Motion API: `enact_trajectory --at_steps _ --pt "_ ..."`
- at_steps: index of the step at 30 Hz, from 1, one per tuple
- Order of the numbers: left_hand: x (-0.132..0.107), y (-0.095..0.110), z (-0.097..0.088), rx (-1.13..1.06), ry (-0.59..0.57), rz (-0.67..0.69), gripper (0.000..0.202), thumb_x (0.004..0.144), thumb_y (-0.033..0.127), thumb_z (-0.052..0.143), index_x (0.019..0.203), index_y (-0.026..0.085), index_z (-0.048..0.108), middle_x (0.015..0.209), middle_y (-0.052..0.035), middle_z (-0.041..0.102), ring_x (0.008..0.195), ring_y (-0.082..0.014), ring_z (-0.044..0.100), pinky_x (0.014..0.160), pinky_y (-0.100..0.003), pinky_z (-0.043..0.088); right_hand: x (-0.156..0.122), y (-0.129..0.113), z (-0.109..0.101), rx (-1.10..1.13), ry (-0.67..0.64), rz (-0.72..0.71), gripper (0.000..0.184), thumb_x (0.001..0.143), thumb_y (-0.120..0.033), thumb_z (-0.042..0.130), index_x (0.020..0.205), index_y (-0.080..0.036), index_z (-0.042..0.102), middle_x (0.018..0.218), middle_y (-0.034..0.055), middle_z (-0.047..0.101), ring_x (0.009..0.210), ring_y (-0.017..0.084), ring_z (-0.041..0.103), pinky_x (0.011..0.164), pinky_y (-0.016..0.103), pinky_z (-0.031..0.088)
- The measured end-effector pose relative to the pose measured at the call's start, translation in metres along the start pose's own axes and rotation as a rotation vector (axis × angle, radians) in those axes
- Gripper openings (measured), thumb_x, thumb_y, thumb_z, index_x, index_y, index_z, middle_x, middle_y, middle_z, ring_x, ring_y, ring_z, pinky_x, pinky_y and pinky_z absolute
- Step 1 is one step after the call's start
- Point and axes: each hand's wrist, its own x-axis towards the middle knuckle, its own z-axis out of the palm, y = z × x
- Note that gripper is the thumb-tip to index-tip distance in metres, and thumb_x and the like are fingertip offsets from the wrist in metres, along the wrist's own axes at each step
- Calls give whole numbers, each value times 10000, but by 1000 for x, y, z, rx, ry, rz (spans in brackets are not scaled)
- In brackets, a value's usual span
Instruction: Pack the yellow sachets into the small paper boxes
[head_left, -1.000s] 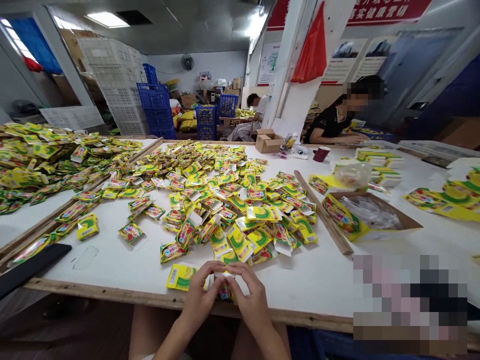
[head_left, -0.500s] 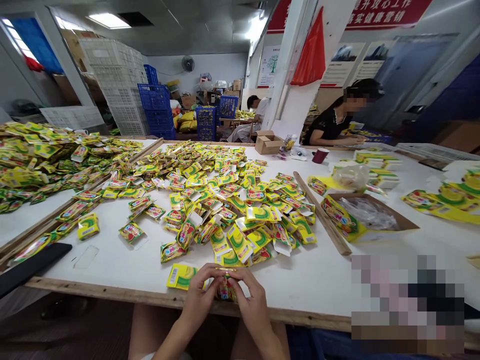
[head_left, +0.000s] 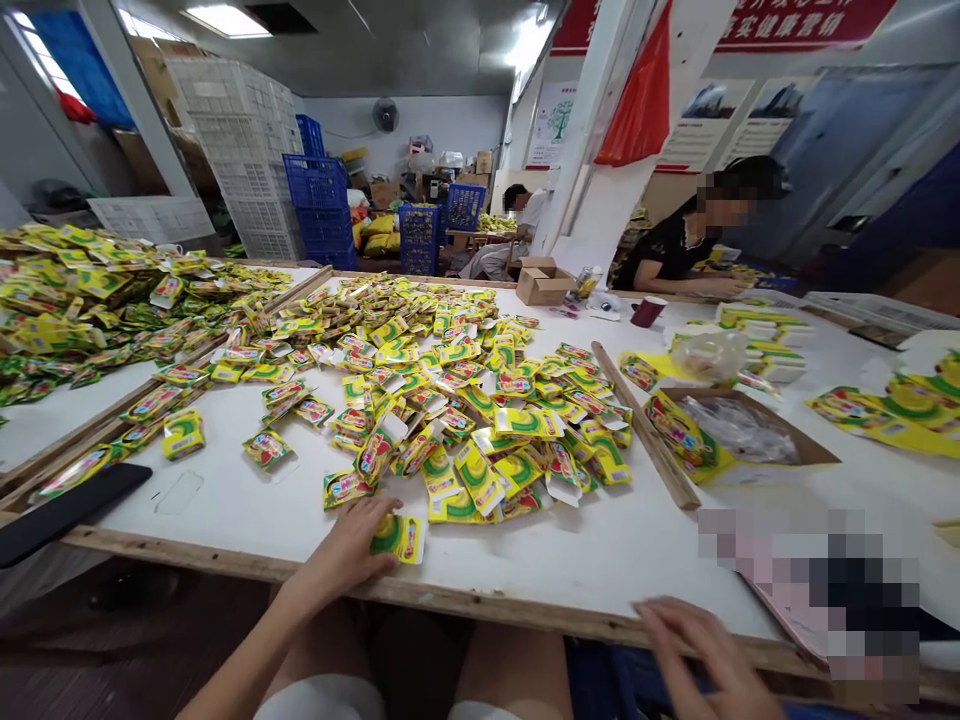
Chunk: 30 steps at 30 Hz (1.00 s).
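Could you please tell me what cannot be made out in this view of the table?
Head view, right hand: blurred; any grasp unreadable.
Head view, yellow-green flat cardboard packet: partly under the left hand; print too small.
Head view, black flat object: cut off by the left edge.
Head view, white table, right corner: hidden by a pixelated patch.

White table (head_left: 225, 500) before me, wood-edged. Yellow-green packets (head_left: 450, 400) heaped across middle; wooden strip (head_left: 645, 425) right of heap; cardboard box (head_left: 814, 450) beside strip; red cup (head_left: 647, 311), small carton (head_left: 544, 283) far side.
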Motion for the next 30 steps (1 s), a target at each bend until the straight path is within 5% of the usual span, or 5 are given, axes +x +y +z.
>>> enact_trajectory --at_steps 5,8,15,22,30 --pt "10 20 11 -100 61 26 384 818 263 558 1195 210 506 930 -46 646 881 -206 589 847 -352 432 -1 -84 97 419 -203 103 219 911 -353 491 879 -197 641 885 53 660 824 174 635 733 244 506" --pt "8 26 10 -104 40 39 396 744 242 664 1130 226 573 929 -49 648 896 -226 578 818 -345 433 -1 -109 127 573 -341 181 217 901 -357 499 928 -191 635 909 62 661 809 179 632 718 254 513" --pt "-1 61 37 -232 420 140 144 827 146 563 964 190 573 986 -72 594 942 -196 553 805 -319 481 -4 -132 158 983 -304 523 387 829 -458 587 1067 -158 534 1033 123 657 917 222 653 794 315 531" --pt "-5 61 56 -387 466 105 389 862 203 554 1238 249 465 1276 -95 486 1219 -224 461 1020 -405 408 2 -129 165 791 -265 403 386 877 -399 532 1163 -141 512 966 113 670 845 206 647 766 309 523" --pt "-3 45 57 -794 281 2 375 900 298 534 1257 250 431 1176 -70 580 1049 -179 581 917 -334 479 6 -121 169 824 -189 243 252 906 -289 516 1128 -181 467 1021 88 638 922 172 633 787 262 500"
